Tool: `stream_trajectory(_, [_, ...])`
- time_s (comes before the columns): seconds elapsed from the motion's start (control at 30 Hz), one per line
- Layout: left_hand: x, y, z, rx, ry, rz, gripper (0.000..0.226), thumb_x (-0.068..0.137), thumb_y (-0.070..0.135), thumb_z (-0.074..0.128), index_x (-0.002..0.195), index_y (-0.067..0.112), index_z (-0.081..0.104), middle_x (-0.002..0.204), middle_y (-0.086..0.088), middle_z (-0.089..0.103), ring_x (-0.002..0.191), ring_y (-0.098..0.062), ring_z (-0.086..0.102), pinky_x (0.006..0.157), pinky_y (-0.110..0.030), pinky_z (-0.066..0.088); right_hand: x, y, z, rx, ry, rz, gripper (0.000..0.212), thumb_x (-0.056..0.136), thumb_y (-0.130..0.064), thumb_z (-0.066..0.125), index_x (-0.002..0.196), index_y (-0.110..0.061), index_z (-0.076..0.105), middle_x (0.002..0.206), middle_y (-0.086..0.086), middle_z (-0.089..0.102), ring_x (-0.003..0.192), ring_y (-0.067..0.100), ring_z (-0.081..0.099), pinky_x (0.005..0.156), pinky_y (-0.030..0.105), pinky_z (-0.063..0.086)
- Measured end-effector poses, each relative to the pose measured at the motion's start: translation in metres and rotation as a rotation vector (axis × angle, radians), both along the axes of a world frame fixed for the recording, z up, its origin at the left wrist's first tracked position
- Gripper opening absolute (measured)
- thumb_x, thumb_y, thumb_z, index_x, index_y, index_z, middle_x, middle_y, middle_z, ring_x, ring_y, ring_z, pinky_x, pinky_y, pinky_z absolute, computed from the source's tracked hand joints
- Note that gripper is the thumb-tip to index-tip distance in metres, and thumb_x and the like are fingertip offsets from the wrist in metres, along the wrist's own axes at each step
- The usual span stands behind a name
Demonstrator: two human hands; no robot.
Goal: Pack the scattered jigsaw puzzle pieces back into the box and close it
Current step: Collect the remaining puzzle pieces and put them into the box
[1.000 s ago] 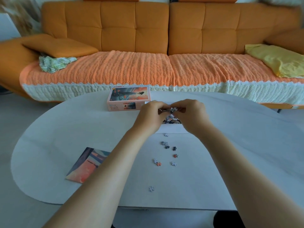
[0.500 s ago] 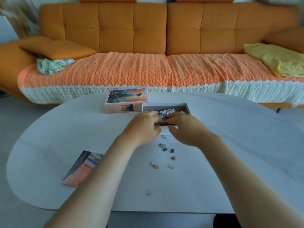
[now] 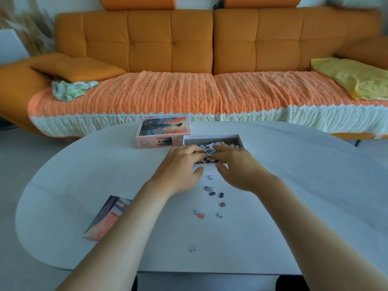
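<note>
Orange sofa [image 3: 189, 49] fills the background behind a pale oval table [image 3: 294, 185], where the open white box [image 3: 212, 136] sits at the far middle, just right of its picture-printed lid [image 3: 165, 128] and holding a heap of puzzle pieces [image 3: 206, 146]. The left hand [image 3: 180, 162] and right hand [image 3: 237, 164] lie side by side, fingers loosely straight on that heap, thumbs outside the box's near wall, pinching nothing visible. Nearer, a handful of loose pieces [image 3: 212, 193] lie scattered on the table, a single piece [image 3: 192, 248] well apart toward the near edge, and a picture card [image 3: 105, 221] lies at the near left, partly hidden by the left forearm.
</note>
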State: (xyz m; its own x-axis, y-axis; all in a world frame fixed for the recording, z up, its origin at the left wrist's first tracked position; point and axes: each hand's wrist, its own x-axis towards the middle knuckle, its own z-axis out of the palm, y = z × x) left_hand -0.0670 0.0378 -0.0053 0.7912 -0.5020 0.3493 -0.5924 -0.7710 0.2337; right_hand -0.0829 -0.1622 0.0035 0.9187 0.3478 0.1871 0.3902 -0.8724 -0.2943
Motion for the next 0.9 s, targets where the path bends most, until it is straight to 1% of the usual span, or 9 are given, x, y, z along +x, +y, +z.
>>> stream_trajectory(0.07, [-0.003,0.003,0.002,-0.06,-0.032,-0.012,0.036,0.085,0.024,0.064,0.121,0.021,0.067,0.123,0.006,0.058,0.115,-0.017,0.05,0.099,-0.036,0.038,0.0,0.0,0.002,0.081,-0.115,0.04,0.035,0.093,-0.009,0.049,0.12,-0.021,0.068,0.139,0.0,0.054,0.132,0.018,0.045,0.108,0.04,0.039])
stream_trajectory(0.13, [-0.011,0.006,0.005,-0.105,-0.072,-0.034,0.026,0.081,0.024,0.064,0.106,0.02,0.071,0.107,0.006,0.058,0.102,-0.017,0.054,0.089,-0.036,0.045,-0.005,0.002,0.005,0.139,-0.203,0.075,0.036,0.087,0.0,0.052,0.108,-0.02,0.073,0.116,-0.002,0.066,0.11,0.019,0.059,0.092,0.034,0.049])
stream_trajectory(0.23, [-0.031,0.012,0.015,-0.121,0.048,-0.044,0.015,0.08,0.034,0.066,0.094,0.028,0.065,0.095,0.012,0.052,0.084,-0.01,0.052,0.07,-0.029,0.044,-0.018,0.006,0.008,0.14,-0.145,0.113,0.033,0.086,-0.001,0.052,0.1,-0.02,0.075,0.097,-0.006,0.066,0.087,0.013,0.062,0.078,0.027,0.05])
stream_trajectory(0.3, [-0.047,0.019,0.017,-0.026,0.246,-0.056,0.026,0.075,0.051,0.071,0.094,0.037,0.061,0.097,0.017,0.05,0.084,-0.003,0.05,0.071,-0.028,0.044,-0.027,0.009,0.007,0.059,-0.043,0.126,0.03,0.09,-0.007,0.053,0.105,-0.022,0.074,0.102,-0.007,0.067,0.09,0.012,0.062,0.079,0.027,0.05])
stream_trajectory(0.37, [-0.06,0.027,0.014,0.09,0.412,-0.069,0.051,0.061,0.067,0.075,0.101,0.041,0.059,0.104,0.021,0.047,0.094,0.002,0.047,0.083,-0.027,0.045,-0.032,0.01,0.0,-0.018,0.037,0.12,0.03,0.093,-0.012,0.052,0.113,-0.023,0.07,0.116,-0.008,0.063,0.101,0.012,0.06,0.088,0.027,0.048])
stream_trajectory(0.47, [-0.074,0.034,0.006,0.184,0.466,-0.092,0.083,0.042,0.077,0.076,0.115,0.045,0.051,0.111,0.025,0.038,0.111,0.004,0.037,0.097,-0.023,0.039,-0.039,0.009,-0.01,-0.07,0.123,0.072,0.037,0.092,-0.009,0.052,0.126,-0.022,0.063,0.132,-0.007,0.054,0.117,0.016,0.053,0.1,0.031,0.043])
stream_trajectory(0.53, [-0.08,0.036,0.0,0.179,0.443,-0.104,0.091,0.04,0.078,0.076,0.12,0.046,0.048,0.112,0.024,0.034,0.116,0.004,0.031,0.1,-0.022,0.035,-0.043,0.009,-0.015,-0.102,0.121,0.07,0.042,0.09,-0.005,0.053,0.127,-0.022,0.061,0.133,-0.006,0.053,0.117,0.019,0.05,0.1,0.035,0.043])
stream_trajectory(0.73, [-0.083,0.028,-0.011,0.038,0.387,-0.055,0.063,0.068,0.065,0.071,0.124,0.042,0.053,0.114,0.02,0.04,0.117,0.002,0.032,0.097,-0.026,0.039,-0.055,0.008,-0.006,0.011,0.179,0.041,0.038,0.092,-0.008,0.049,0.121,-0.027,0.064,0.115,-0.008,0.058,0.109,0.016,0.054,0.093,0.03,0.045])
stream_trajectory(0.9, [-0.075,0.01,-0.019,-0.104,0.337,-0.036,0.027,0.085,0.039,0.069,0.11,0.026,0.07,0.097,0.011,0.052,0.094,-0.002,0.045,0.085,-0.025,0.042,-0.06,0.004,-0.006,-0.097,0.269,0.012,0.051,0.089,-0.029,0.055,0.139,-0.026,0.048,0.131,-0.003,0.044,0.125,0.017,0.038,0.105,0.035,0.036])
